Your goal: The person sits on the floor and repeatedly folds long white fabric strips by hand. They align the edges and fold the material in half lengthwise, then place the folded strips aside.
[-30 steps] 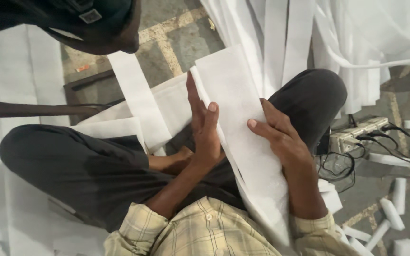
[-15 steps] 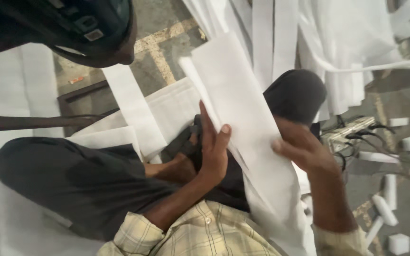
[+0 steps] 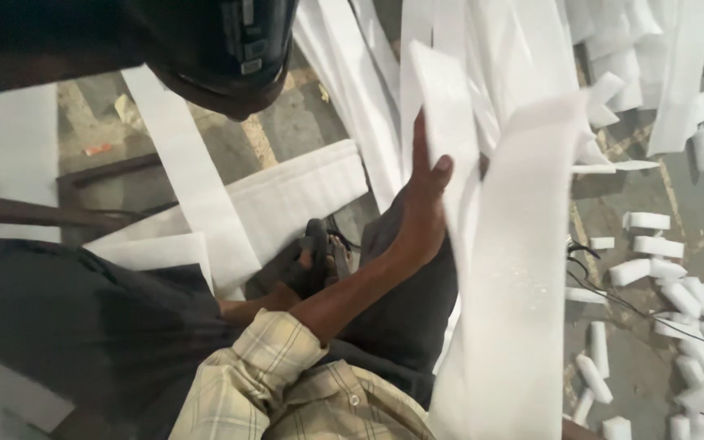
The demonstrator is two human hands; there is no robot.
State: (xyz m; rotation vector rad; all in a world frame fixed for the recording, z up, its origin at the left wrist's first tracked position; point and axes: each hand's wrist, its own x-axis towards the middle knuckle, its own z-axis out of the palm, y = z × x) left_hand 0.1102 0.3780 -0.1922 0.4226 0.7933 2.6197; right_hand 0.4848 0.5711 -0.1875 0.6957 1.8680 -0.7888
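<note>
Head view: the person sits cross-legged on the floor (image 3: 287, 130), dark trousers filling the lower left and a checked sleeve (image 3: 262, 367) running up from the bottom edge. The left hand (image 3: 425, 204) is raised in front of the chest, fingers straight and thumb out, its palm laid flat against a long white foam strip (image 3: 515, 269) that hangs down across the lap and off the bottom of the frame. That hand's grip is released; it only presses on the strip and does not clasp it. The right hand cannot be seen (the broad strip covers where it would be), so I cannot tell what its grip is doing.

More loose strips (image 3: 197, 195) trail over the floor to the left and pile up behind the raised hand. Small rolled foam pieces (image 3: 678, 297) are scattered on the floor at right, with a thin black cable (image 3: 637, 305) running among them. A dark rounded object (image 3: 222, 49) blocks the top left corner.

As a judgement: with only a flat palm on it, the limp strip could slide sideways or fold on itself, and its hanging end could tangle with the other strips lying close by.
</note>
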